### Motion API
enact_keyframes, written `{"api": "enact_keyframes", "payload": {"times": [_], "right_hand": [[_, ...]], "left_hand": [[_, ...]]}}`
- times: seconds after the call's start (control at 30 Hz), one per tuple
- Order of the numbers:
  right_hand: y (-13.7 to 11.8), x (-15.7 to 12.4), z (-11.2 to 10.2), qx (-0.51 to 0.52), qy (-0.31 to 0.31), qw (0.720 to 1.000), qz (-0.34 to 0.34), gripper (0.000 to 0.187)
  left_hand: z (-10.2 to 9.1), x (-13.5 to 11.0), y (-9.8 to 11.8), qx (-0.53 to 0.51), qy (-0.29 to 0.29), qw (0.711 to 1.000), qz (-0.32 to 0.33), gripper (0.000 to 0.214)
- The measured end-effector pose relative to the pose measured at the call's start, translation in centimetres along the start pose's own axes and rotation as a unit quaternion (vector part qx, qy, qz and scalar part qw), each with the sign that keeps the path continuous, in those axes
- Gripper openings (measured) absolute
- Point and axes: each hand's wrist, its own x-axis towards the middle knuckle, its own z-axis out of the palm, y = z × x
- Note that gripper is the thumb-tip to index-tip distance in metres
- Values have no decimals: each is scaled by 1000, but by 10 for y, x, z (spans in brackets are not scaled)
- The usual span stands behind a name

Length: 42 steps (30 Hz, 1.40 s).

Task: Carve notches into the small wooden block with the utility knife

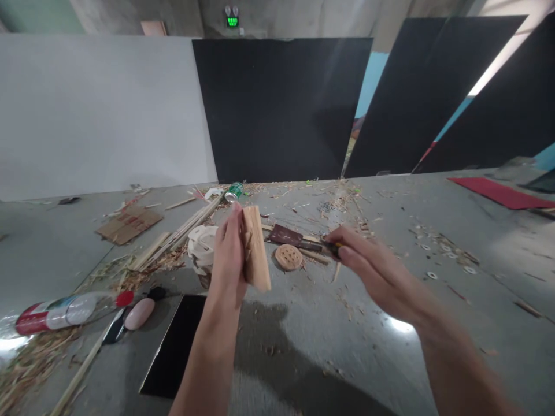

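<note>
To the left of the hands, a clear bottle (82,309) with a red cap and a smooth pink thing (139,314) can be seen near a shiny black panel (173,346), and a white bundle (200,245) is placed just beside the left hand (229,245). The hands are kept apart, with a pale wood block (258,251) clamped in the left one, while a round wooden piece (289,257) with little holes and a brown strip (284,235) are seen between them. A tool (314,247) is gripped by the right hand (364,254), and flat rings (431,275) are scattered farther right.
</note>
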Motion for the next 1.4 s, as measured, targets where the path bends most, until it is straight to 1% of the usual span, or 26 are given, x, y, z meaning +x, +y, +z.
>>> {"api": "enact_keyframes", "payload": {"times": [0.07, 0.13, 0.2, 0.27, 0.37, 0.43, 0.53, 0.67, 0.8, 0.9, 1.03, 1.1, 1.17, 1.23, 1.3, 1.4], "right_hand": [[-14, 0, 6, 6, -22, 997, -74, 27], [-25, 2, 14, 4, -27, 990, -141, 25], [-30, 3, 21, -5, -20, 984, -176, 27], [-32, 5, 25, -18, -5, 982, -188, 29], [-31, 6, 28, -35, 9, 981, -193, 27], [-29, 6, 28, -42, 8, 981, -188, 26], [-25, 5, 25, -50, 4, 982, -182, 23], [-20, 5, 20, -74, 7, 977, -199, 25], [-21, 5, 17, -109, 46, 969, -216, 24], [-26, 5, 18, -137, 78, 962, -221, 25], [-27, 4, 25, -159, 117, 954, -224, 28], [-20, 4, 29, -156, 141, 954, -214, 26], [-10, 6, 33, -151, 174, 954, -190, 18], [1, 8, 35, -151, 195, 953, -174, 12], [8, 11, 37, -151, 204, 952, -169, 11], [10, 14, 39, -147, 211, 952, -167, 16]], "left_hand": [[4, 0, -5, 2, 16, 1000, -15, 54], [7, 0, -10, 13, 32, 999, -19, 54], [9, -1, -14, 27, 37, 999, -11, 55], [10, -1, -18, 31, 38, 999, 0, 55], [12, -2, -22, 30, 35, 999, -2, 54], [13, -3, -23, 40, 29, 999, -12, 55], [14, -3, -25, 72, 19, 997, -21, 56], [13, -3, -25, 119, -3, 992, -27, 58], [12, -3, -22, 161, -22, 986, -40, 62], [10, -3, -18, 160, -47, 985, -52, 63], [6, -2, -13, 182, -61, 981, -34, 58], [6, -1, -13, 206, -66, 976, -15, 55], [7, -1, -14, 228, -83, 970, -1, 52], [9, 0, -16, 233, -105, 967, -5, 50], [10, 0, -18, 224, -114, 968, -21, 49], [8, 0, -18, 225, -107, 968, -28, 49]]}}
